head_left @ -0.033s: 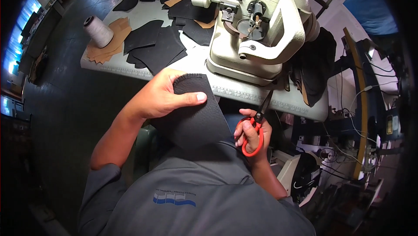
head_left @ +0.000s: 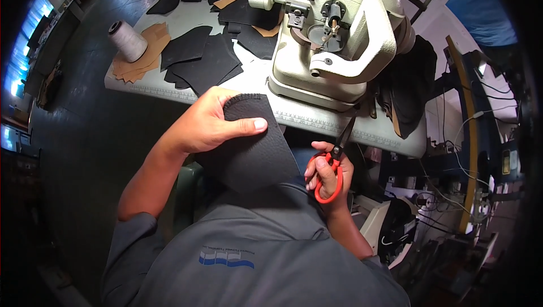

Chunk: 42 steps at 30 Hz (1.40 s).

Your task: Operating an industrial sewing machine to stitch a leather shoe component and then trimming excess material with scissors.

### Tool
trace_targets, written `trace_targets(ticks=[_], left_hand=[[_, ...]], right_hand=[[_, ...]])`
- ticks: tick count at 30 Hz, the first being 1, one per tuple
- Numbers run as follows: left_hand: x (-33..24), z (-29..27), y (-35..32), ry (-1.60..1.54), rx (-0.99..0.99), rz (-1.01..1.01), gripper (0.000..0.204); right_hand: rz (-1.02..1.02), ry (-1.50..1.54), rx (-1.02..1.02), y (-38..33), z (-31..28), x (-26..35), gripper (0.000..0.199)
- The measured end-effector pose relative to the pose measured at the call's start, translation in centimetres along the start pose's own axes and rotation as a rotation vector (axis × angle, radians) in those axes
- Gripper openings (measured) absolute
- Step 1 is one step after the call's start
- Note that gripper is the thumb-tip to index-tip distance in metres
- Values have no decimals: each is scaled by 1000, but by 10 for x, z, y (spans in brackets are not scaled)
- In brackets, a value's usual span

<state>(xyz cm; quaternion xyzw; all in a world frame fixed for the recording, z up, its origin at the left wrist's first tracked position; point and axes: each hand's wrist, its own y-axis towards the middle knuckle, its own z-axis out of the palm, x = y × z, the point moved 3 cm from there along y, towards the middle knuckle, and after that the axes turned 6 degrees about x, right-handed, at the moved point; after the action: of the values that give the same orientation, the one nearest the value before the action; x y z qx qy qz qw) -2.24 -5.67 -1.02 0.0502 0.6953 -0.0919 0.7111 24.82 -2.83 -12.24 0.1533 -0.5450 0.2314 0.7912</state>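
Note:
My left hand (head_left: 214, 119) grips a black leather piece (head_left: 253, 151) in front of my chest, thumb lying across its face and fingers behind it. Stitching runs along the curved upper edge of the piece; its lower end is close to my shirt. To the right, my right hand (head_left: 323, 172) is closed around red-handled scissors (head_left: 338, 162). Their dark blades point up toward the table edge, apart from the leather. Beyond both hands stands a cream sewing machine (head_left: 317, 83) on the table.
On the pale table (head_left: 169, 93) lie black leather pieces (head_left: 195, 69) and tan pieces (head_left: 153, 52), with a white thread cone (head_left: 127, 41) at left. More black pieces (head_left: 410, 89) rest right of the machine. A ruler strip follows the near edge. Cables (head_left: 466, 120) hang at far right.
The leather piece and my left hand have shifted up very slightly. My right hand and the scissors stay in place.

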Motion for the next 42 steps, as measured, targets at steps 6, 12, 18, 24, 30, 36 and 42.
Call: trace_targets(ticks=[6, 12, 18, 24, 30, 36, 42], left_hand=[[3, -4, -1, -65, -39, -37, 21], [2, -4, -2, -55, -74, 10, 19], [0, 39, -20, 1015, -328, 760, 13], [26, 78, -45, 1315, -202, 1017, 19], [50, 75, -52, 1321, -69, 975, 29], [28, 46, -47, 916, -102, 709, 93], [18, 46, -23, 816, -136, 174, 40]], right_hand=[[-16, -36, 0, -2, -3, -2, 32], [-1, -84, 28, -3, 0, 1, 32], [125, 171, 51, 1, 20, 21, 57], [61, 65, 1, 6, 23, 38, 44], [69, 49, -51, 10, 25, 32, 40], [-14, -60, -20, 14, 27, 32, 37], [107, -24, 85, 14, 36, 32, 34]])
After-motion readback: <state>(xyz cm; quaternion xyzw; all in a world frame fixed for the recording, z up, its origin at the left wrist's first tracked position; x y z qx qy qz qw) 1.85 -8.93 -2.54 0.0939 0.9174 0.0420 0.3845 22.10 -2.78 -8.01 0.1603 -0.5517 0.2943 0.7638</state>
